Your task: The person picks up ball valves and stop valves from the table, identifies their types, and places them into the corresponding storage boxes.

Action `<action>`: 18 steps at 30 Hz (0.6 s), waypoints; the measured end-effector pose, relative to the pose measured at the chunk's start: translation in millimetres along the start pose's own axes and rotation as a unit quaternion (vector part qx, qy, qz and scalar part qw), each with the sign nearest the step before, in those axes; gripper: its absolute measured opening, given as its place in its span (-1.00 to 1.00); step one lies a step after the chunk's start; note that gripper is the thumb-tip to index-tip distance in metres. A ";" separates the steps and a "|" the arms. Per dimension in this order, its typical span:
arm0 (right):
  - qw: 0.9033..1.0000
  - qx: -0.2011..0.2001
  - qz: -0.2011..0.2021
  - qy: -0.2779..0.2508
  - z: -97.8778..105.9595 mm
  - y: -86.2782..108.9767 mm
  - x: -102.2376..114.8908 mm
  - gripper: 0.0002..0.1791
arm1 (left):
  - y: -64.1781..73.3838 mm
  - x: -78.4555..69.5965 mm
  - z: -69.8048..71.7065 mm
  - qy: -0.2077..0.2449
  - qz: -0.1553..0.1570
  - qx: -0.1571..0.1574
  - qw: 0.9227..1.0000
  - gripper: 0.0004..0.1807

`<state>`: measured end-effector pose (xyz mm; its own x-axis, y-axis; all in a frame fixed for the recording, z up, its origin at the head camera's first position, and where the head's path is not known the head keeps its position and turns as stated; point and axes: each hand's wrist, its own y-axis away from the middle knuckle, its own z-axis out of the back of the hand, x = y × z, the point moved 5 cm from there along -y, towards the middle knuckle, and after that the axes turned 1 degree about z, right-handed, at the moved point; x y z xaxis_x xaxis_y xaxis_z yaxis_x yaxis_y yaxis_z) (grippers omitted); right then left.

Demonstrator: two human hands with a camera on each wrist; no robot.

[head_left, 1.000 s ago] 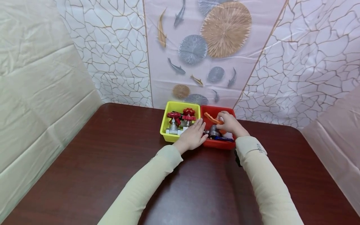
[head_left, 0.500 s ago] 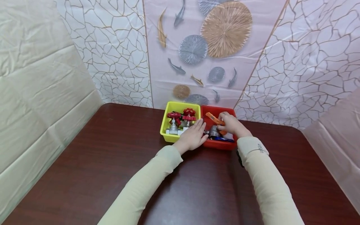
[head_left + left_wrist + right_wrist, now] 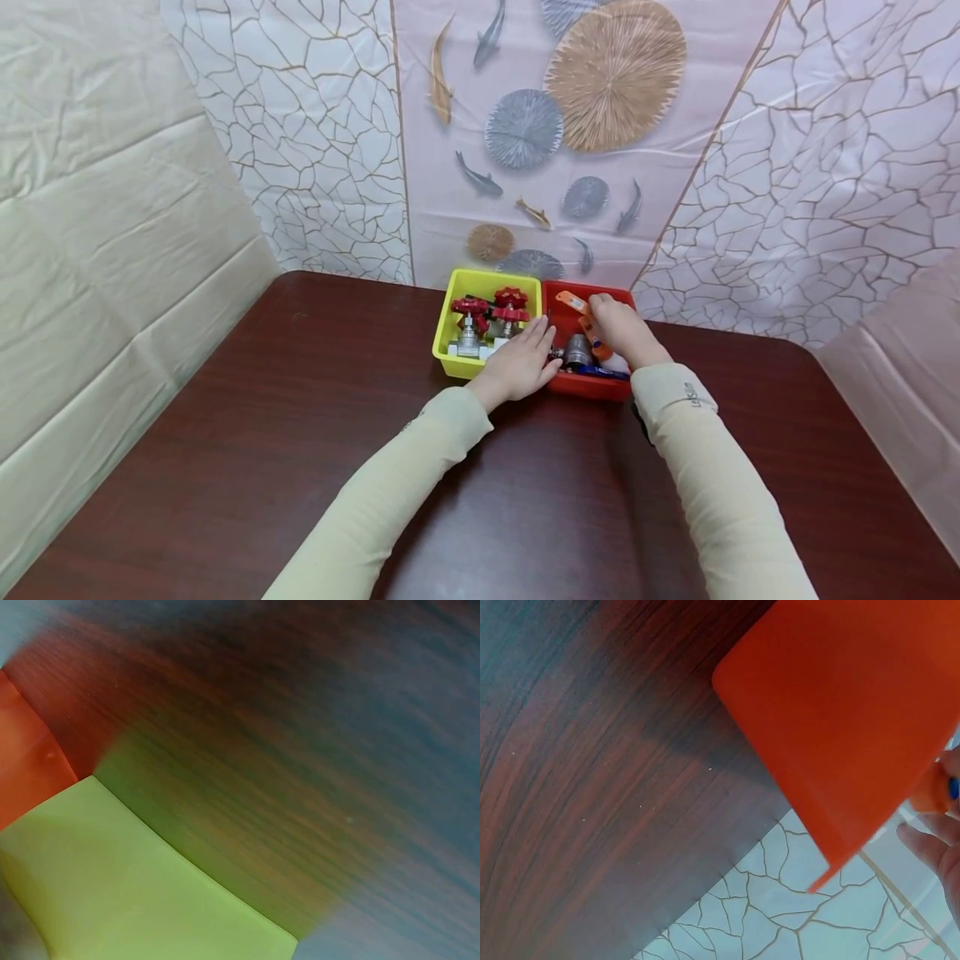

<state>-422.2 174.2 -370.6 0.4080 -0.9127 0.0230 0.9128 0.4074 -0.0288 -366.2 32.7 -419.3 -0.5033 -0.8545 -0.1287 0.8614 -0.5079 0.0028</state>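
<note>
My right hand [image 3: 624, 330] reaches down over the red bin [image 3: 588, 387] and grips a jointed orange tool [image 3: 573, 302]. Two orange arms of it show, one slanting up to the left and one running down past the fingers. In the right wrist view, part of the orange tool [image 3: 930, 791] with a blue spot shows between thumb and fingers. My left hand [image 3: 519, 363], fingers extended, rests across the adjoining rims of the red bin and the yellow bin [image 3: 450, 368]. A grey metal pipe fitting [image 3: 577, 351] and a blue-handled item [image 3: 606, 372] lie in the red bin.
Several valves with red handwheels [image 3: 469, 307] fill the yellow bin, left of the red one. Both bins stand side by side at the back of the dark wooden table [image 3: 360, 467], close to the patterned wall cloth [image 3: 330, 183].
My right hand has turned the orange tool, and its lower arm with a blue spot has come into view. The left hand stays at the rims. The head view has shifted slightly.
</note>
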 end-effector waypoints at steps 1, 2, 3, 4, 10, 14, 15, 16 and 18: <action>1.000 -0.002 -0.002 0.008 0.0 -0.3 -0.9 -0.80 | 0.1 0.0 0.2 0.000 0.000 0.000 1.000 -0.31; 1.000 -0.004 -0.003 0.014 0.1 -0.2 -1.4 -0.76 | 0.2 -0.2 0.4 -0.002 -0.001 0.000 1.000 -0.31; 1.000 -0.005 -0.006 0.011 0.2 0.2 -1.9 -0.72 | 0.5 -0.3 0.6 -0.002 -0.002 -0.001 1.000 -0.31; 1.000 -0.007 -0.009 0.010 -0.2 0.1 -2.5 -0.69 | 0.8 -0.4 0.7 -0.002 -0.003 -0.002 1.000 -0.31; 1.000 0.004 -0.002 -0.021 -7.0 -3.7 3.5 -0.70 | 0.6 -0.5 1.4 -0.005 -0.003 -0.006 1.000 -0.30; 1.000 0.009 0.011 -0.015 -12.9 -6.5 8.7 -0.73 | 0.0 -1.3 1.8 -0.005 -0.008 -0.005 1.000 -0.30; 1.000 0.006 0.012 -0.016 -13.7 -7.0 9.3 -0.75 | 0.0 -1.3 1.6 -0.003 -0.007 -0.003 1.000 -0.30; 1.000 0.007 0.010 -0.018 -14.9 -7.4 9.3 -0.77 | 0.3 -1.1 1.7 -0.003 -0.007 -0.002 1.000 -0.31; 1.000 0.006 0.007 -0.028 -16.6 -8.5 9.5 -0.80 | 0.9 -0.2 1.6 -0.002 -0.002 0.000 1.000 -0.31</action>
<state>-426.3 161.5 -386.7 0.4211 -0.9035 0.0792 0.9068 0.4211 -0.0180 -365.4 32.3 -417.7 -0.5072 -0.8527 -0.1253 0.8593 -0.5114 0.0021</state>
